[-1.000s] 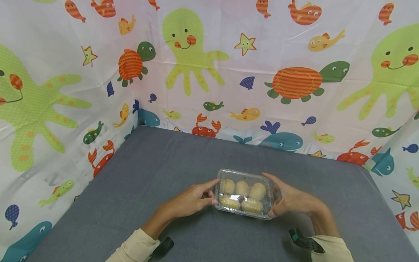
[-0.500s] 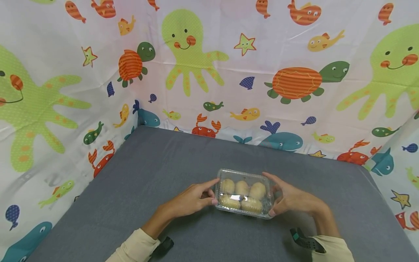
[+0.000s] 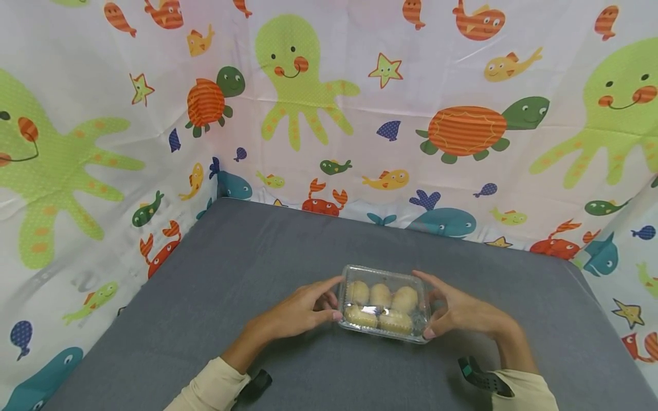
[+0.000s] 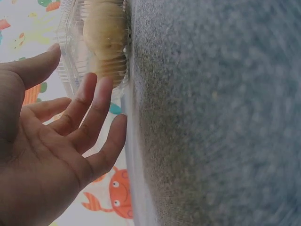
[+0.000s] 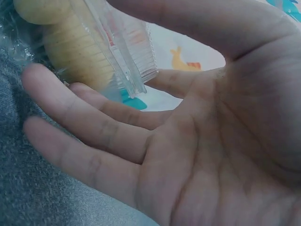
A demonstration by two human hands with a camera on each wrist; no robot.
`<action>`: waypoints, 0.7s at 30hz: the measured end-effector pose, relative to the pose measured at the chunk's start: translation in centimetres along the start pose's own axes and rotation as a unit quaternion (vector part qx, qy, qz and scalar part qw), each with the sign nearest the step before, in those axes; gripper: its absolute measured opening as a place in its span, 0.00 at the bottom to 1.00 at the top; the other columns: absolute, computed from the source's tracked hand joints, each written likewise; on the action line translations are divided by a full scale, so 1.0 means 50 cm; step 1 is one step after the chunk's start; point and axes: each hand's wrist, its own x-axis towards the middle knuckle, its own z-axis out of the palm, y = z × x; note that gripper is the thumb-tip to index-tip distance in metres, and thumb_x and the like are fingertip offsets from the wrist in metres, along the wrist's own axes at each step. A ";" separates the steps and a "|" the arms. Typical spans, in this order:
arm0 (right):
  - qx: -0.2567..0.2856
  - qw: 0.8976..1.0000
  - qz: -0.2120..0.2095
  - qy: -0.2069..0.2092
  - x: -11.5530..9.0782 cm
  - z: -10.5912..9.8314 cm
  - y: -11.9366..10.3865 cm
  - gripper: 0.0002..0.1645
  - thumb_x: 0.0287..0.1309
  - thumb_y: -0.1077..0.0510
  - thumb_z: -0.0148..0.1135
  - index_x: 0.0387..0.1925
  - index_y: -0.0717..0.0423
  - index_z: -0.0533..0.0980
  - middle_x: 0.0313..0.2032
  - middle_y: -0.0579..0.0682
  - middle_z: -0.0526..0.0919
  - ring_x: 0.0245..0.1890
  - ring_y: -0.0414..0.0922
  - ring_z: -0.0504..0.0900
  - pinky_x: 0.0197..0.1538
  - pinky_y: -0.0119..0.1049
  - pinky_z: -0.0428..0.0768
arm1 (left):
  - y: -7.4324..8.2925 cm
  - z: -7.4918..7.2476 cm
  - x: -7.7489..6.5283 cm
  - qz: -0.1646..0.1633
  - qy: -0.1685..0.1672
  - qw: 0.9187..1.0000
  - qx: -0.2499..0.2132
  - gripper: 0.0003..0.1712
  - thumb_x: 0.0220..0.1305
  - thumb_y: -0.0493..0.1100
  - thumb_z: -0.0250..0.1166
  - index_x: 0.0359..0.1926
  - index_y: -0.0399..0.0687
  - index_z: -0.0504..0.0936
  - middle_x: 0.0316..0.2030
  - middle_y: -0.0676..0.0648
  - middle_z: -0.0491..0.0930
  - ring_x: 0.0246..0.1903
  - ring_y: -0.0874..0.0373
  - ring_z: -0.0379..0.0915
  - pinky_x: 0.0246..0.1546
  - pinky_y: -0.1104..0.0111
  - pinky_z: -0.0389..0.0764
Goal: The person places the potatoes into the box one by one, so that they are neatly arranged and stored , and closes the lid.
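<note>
A clear plastic clamshell box (image 3: 382,274) lies closed on the grey cloth, holding several rounded pale-yellow pieces (image 3: 404,299) whose kind I cannot tell. At its left side is my left hand (image 3: 300,311), thumb and index fingertips next to the edge, the other fingers loosely bent. The left wrist view shows that palm and its spread fingers (image 4: 96,115) beside the box wall. My right hand (image 3: 460,308) spans the box's right side, index at the back corner and thumb at the front corner. In the right wrist view its fingers (image 5: 89,165) stretch out loosely, not wrapped round the box.
Grey cloth (image 3: 247,257) covers the table around the box. A white curtain (image 3: 339,74) printed with sea animals hangs along the back and both sides. Dark wrist mounts (image 3: 483,377) sit by both cream sleeves.
My left index fingertip has drawn back slightly from the box's edge. My right hand has shifted a little to the right. The box stays in place.
</note>
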 end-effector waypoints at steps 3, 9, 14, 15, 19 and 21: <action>0.002 1.000 -0.003 0.004 -0.004 -0.003 0.002 0.73 0.54 0.58 0.79 0.87 0.45 0.38 0.73 0.80 0.56 0.44 0.59 0.90 0.52 0.49 0.83 | -0.001 -0.001 0.002 -0.005 0.002 1.000 0.002 0.44 0.75 0.53 0.68 0.84 0.54 0.59 0.52 0.57 0.82 0.48 0.66 0.81 0.55 0.65 0.82; 0.004 1.000 -0.012 0.017 -0.017 -0.018 0.007 0.70 0.58 0.59 0.77 0.86 0.50 0.39 0.67 0.75 0.67 0.49 0.59 0.88 0.51 0.47 0.85 | -0.003 -0.010 -0.004 -0.007 0.015 1.000 0.015 0.43 0.77 0.56 0.65 0.84 0.54 0.58 0.61 0.51 0.77 0.54 0.61 0.79 0.57 0.60 0.81; -0.026 0.997 -0.024 0.068 -0.025 -0.036 0.009 0.60 0.65 0.57 0.72 0.86 0.49 0.45 0.64 0.68 0.74 0.56 0.56 0.85 0.53 0.45 0.83 | -0.002 -0.024 -0.010 -0.016 0.057 0.996 0.060 0.45 0.76 0.62 0.64 0.85 0.59 0.56 0.74 0.46 0.66 0.69 0.51 0.69 0.67 0.44 0.73; -0.035 0.996 -0.026 0.082 -0.026 -0.039 0.008 0.57 0.67 0.56 0.71 0.86 0.48 0.46 0.64 0.67 0.75 0.56 0.56 0.85 0.54 0.45 0.82 | -0.002 -0.026 -0.011 -0.020 0.065 0.995 0.068 0.46 0.76 0.64 0.63 0.85 0.61 0.54 0.77 0.46 0.63 0.73 0.49 0.65 0.70 0.40 0.69; -0.063 0.987 -0.034 0.141 -0.030 -0.046 0.005 0.50 0.72 0.51 0.68 0.85 0.46 0.52 0.65 0.64 0.76 0.60 0.57 0.83 0.56 0.48 0.83 | 0.000 -0.031 -0.010 -0.040 0.087 0.990 0.100 0.50 0.75 0.70 0.59 0.87 0.67 0.47 0.85 0.52 0.45 0.83 0.44 0.44 0.75 0.30 0.49; -0.081 0.981 -0.038 0.171 -0.031 -0.047 0.004 0.48 0.73 0.48 0.66 0.84 0.46 0.53 0.67 0.64 0.75 0.62 0.60 0.81 0.58 0.54 0.83 | 0.000 -0.033 -0.006 -0.044 0.092 0.988 0.118 0.50 0.75 0.72 0.56 0.87 0.67 0.44 0.86 0.54 0.39 0.83 0.42 0.40 0.74 0.27 0.46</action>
